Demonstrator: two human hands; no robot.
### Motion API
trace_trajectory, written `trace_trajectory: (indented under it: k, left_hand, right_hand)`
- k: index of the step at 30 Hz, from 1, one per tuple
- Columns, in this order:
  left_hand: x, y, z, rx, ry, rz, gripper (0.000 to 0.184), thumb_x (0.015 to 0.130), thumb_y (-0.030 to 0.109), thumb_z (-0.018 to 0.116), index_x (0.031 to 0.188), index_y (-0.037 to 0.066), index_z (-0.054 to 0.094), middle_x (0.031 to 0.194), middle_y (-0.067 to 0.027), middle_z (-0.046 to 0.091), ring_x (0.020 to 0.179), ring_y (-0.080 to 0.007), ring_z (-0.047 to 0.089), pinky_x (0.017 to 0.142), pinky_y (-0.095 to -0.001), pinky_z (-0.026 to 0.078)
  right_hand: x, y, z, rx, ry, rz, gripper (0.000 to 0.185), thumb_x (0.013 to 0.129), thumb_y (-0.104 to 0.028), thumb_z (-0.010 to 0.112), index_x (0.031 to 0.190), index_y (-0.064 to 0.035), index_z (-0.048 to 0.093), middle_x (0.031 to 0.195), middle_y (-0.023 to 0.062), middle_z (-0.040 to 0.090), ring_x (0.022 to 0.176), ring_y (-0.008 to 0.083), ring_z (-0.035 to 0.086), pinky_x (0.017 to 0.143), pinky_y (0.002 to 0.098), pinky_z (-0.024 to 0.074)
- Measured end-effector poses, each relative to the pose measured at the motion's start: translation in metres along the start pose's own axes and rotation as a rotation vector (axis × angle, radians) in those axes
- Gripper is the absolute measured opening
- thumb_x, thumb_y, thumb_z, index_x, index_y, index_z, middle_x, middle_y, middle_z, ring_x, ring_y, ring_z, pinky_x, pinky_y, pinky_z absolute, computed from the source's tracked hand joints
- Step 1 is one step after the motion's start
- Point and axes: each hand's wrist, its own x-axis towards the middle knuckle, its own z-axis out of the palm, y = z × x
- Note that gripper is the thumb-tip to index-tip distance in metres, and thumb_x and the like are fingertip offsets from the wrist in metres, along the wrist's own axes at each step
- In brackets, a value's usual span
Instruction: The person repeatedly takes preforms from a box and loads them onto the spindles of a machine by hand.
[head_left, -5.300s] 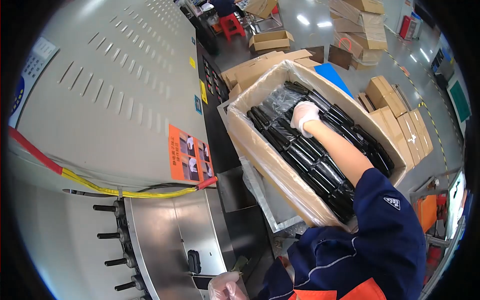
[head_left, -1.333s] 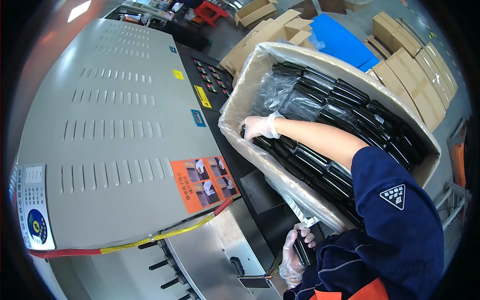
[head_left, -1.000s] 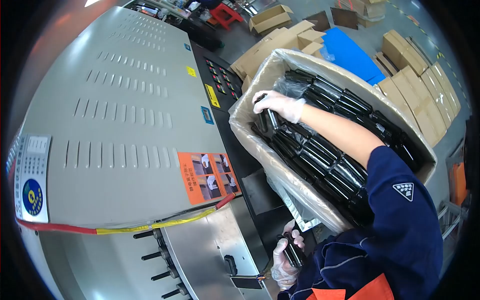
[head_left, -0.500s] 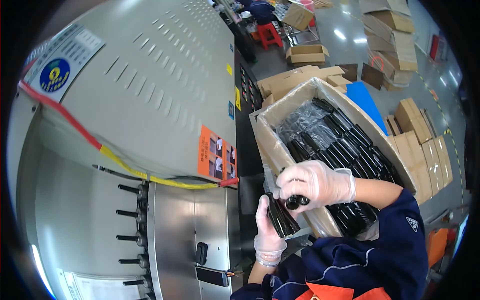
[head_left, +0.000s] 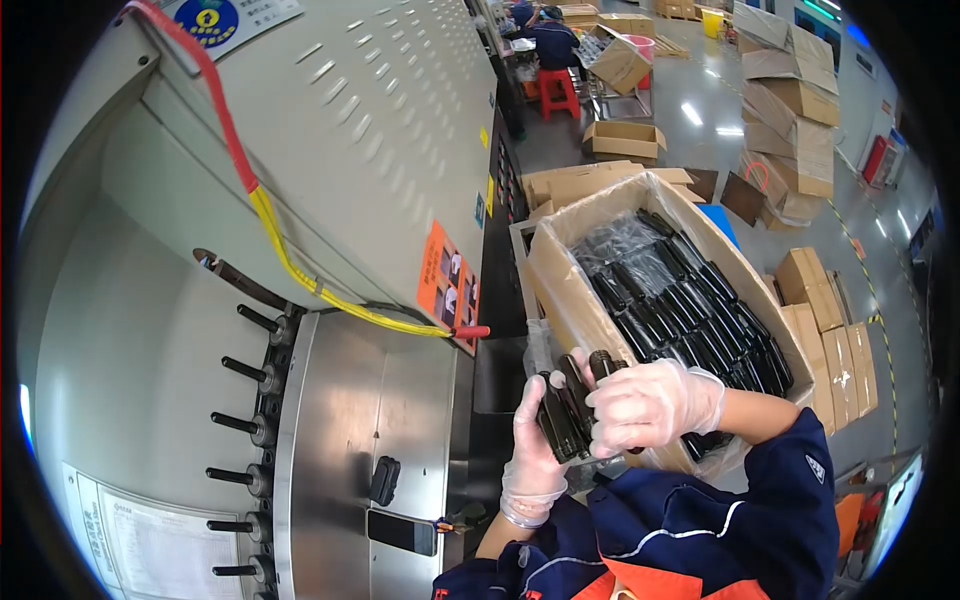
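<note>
Both hands wear clear gloves and meet in front of my chest, at the near end of the carton. My left hand (head_left: 533, 455) is wrapped round black bottles (head_left: 563, 418) from the left side. Fingers closed, my right hand (head_left: 650, 405) grips more black bottles, whose threaded necks (head_left: 603, 364) stick up beside the others. How many each hand holds is partly hidden. Behind them, a plastic-lined carton (head_left: 575, 290) holds rows of black bottles (head_left: 690, 310), with clear film (head_left: 625, 245) over the far left part.
On the left stands a grey machine (head_left: 370, 150) with a row of black spindles (head_left: 245, 370) and a red-yellow cable (head_left: 270, 225). A phone (head_left: 402, 531) lies on its metal ledge (head_left: 345, 400). Stacked cartons (head_left: 835, 350) stand right. A person (head_left: 556, 45) sits near a red stool (head_left: 558, 92).
My right hand has come out of the carton with bottles and now meets my left hand. The view has swung left, towards the spindles.
</note>
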Motion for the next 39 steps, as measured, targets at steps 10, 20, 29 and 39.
trace_trajectory:
  k: [10, 20, 29, 39]
  left_hand:
    - [-0.070, 0.058, -0.047, -0.017, 0.005, 0.167, 0.056, 0.080, 0.021, 0.070, 0.124, -0.004, 0.045, 0.133, -0.0188, 0.046, 0.116, -0.0284, 0.052, 0.099, -0.0409, 0.046]
    - [-0.267, 0.091, -0.023, 0.887, 0.563, 0.962, 0.022, 0.074, 0.004, 0.069, 0.088, 0.003, 0.051, 0.109, -0.0199, 0.061, 0.099, -0.0240, 0.059, 0.091, -0.0358, 0.044]
    - [-0.420, 0.075, -0.028, 0.738, 0.924, 1.713, 0.037, 0.073, 0.006, 0.075, 0.092, 0.009, 0.043, 0.094, -0.0130, 0.061, 0.085, -0.0218, 0.062, 0.078, -0.0349, 0.051]
    - [-0.521, 0.033, -0.033, 0.648, 1.045, 1.878, 0.050, 0.071, 0.006, 0.077, 0.102, 0.010, 0.038, 0.100, -0.0204, 0.056, 0.086, -0.0250, 0.059, 0.075, -0.0368, 0.051]
  right_hand:
    - [0.032, -0.006, 0.014, 0.779, 0.297, 0.867, 0.014, 0.076, -0.009, 0.069, 0.081, -0.0056, 0.057, 0.087, 0.0056, 0.054, 0.082, 0.0163, 0.054, 0.079, 0.0302, 0.0438]
    - [0.187, -0.039, 0.133, 1.030, -0.024, 0.545, 0.014, 0.074, 0.000, 0.065, 0.079, -0.0058, 0.053, 0.084, 0.0035, 0.053, 0.081, 0.0148, 0.050, 0.076, 0.0284, 0.0403]
    - [0.371, -0.218, 0.295, 1.196, 0.017, -0.116, 0.012, 0.075, -0.002, 0.066, 0.083, -0.0059, 0.057, 0.086, 0.0085, 0.056, 0.084, 0.0247, 0.058, 0.079, 0.0318, 0.0463]
    - [0.465, -0.337, 0.433, 1.208, -0.139, 0.050, 0.013, 0.079, -0.016, 0.061, 0.089, -0.0081, 0.058, 0.103, 0.0149, 0.056, 0.100, 0.0329, 0.055, 0.088, 0.0375, 0.0434]
